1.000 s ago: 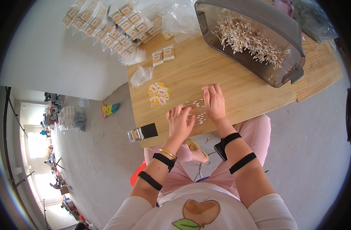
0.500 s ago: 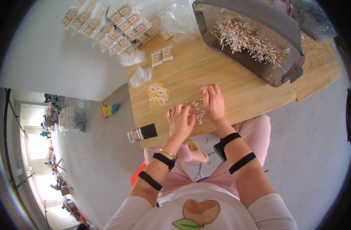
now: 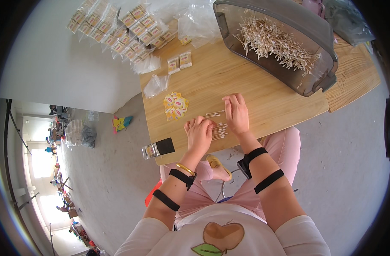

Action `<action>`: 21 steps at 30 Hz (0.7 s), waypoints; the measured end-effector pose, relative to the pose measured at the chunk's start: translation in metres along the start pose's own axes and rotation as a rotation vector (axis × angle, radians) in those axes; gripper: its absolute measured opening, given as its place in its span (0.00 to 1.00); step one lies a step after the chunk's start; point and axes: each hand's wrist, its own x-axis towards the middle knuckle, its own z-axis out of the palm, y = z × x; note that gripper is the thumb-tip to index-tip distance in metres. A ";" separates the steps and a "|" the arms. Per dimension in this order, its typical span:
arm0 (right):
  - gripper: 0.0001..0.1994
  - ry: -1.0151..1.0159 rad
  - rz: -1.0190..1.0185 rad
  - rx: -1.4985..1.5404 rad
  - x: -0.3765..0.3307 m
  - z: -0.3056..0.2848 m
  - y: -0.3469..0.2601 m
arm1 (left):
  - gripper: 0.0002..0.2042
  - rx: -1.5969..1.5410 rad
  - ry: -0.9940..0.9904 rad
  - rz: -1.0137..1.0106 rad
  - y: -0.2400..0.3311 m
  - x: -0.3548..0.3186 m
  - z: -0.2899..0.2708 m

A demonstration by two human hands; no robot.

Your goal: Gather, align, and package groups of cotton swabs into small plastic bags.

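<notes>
On the tabletop point(image 3: 271, 96), cotton swabs point(image 3: 219, 131) lay between the left hand point(image 3: 198, 132), its grip half-curled at their ends, and the right hand point(image 3: 237, 114), loosely bent; whether either held any was unclear.

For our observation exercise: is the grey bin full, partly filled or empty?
Partly filled: cotton swabs lie heaped in the grey bin, leaving its near side bare.

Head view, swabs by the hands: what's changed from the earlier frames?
Left hand: thumb drawn in toward its fingers. Far swab group looks thinner, near group fuller. Right hand, label cards, grey bin unchanged.
</notes>
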 end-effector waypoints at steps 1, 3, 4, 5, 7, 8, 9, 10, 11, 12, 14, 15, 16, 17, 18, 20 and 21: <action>0.07 -0.001 -0.001 -0.002 0.000 0.000 0.000 | 0.06 -0.004 -0.003 -0.007 0.000 0.000 -0.001; 0.07 -0.001 -0.002 0.009 -0.001 0.000 -0.001 | 0.06 -0.006 0.013 -0.007 0.000 -0.002 -0.001; 0.07 0.001 -0.002 0.022 -0.001 0.000 -0.002 | 0.07 -0.003 0.033 0.000 -0.001 -0.003 0.000; 0.07 0.003 -0.002 0.035 -0.001 0.000 -0.002 | 0.07 -0.001 0.053 0.006 -0.001 -0.005 0.002; 0.07 -0.008 0.003 0.048 -0.001 0.000 -0.002 | 0.07 -0.023 0.031 -0.006 -0.002 -0.007 0.006; 0.07 -0.013 0.006 0.054 -0.001 0.000 -0.001 | 0.07 -0.035 0.020 -0.012 -0.002 -0.008 0.008; 0.07 -0.019 0.001 0.078 0.000 -0.001 -0.001 | 0.07 -0.044 0.021 -0.021 -0.003 -0.008 0.009; 0.07 -0.025 -0.004 0.102 0.002 -0.003 -0.001 | 0.06 -0.053 0.021 -0.029 -0.004 -0.009 0.011; 0.08 -0.031 -0.010 0.125 0.003 -0.005 -0.001 | 0.06 -0.063 0.021 -0.037 -0.005 -0.009 0.013; 0.08 -0.075 0.004 0.118 0.003 -0.010 0.000 | 0.06 -0.085 0.048 -0.048 -0.004 -0.009 0.015; 0.08 -0.162 0.034 0.104 0.001 -0.021 0.002 | 0.05 -0.129 0.101 -0.069 -0.004 -0.011 0.020; 0.08 -0.223 -0.084 0.034 -0.003 -0.025 -0.001 | 0.05 -0.130 0.116 -0.086 -0.005 -0.012 0.024; 0.07 -0.285 -0.203 -0.035 -0.010 -0.029 -0.006 | 0.05 -0.131 0.131 -0.103 -0.008 -0.013 0.027; 0.07 -0.348 -0.321 -0.104 -0.016 -0.031 -0.009 | 0.05 -0.131 0.145 -0.121 -0.010 -0.015 0.031; 0.08 -0.360 -0.377 -0.173 -0.019 -0.030 -0.013 | 0.05 -0.120 0.163 -0.130 -0.009 -0.014 0.033; 0.08 -0.387 -0.491 -0.309 -0.022 -0.023 -0.019 | 0.04 -0.097 0.200 -0.150 -0.008 -0.015 0.037; 0.08 -0.383 -0.497 -0.334 -0.020 -0.021 -0.017 | 0.04 -0.101 0.189 -0.174 -0.006 -0.014 0.037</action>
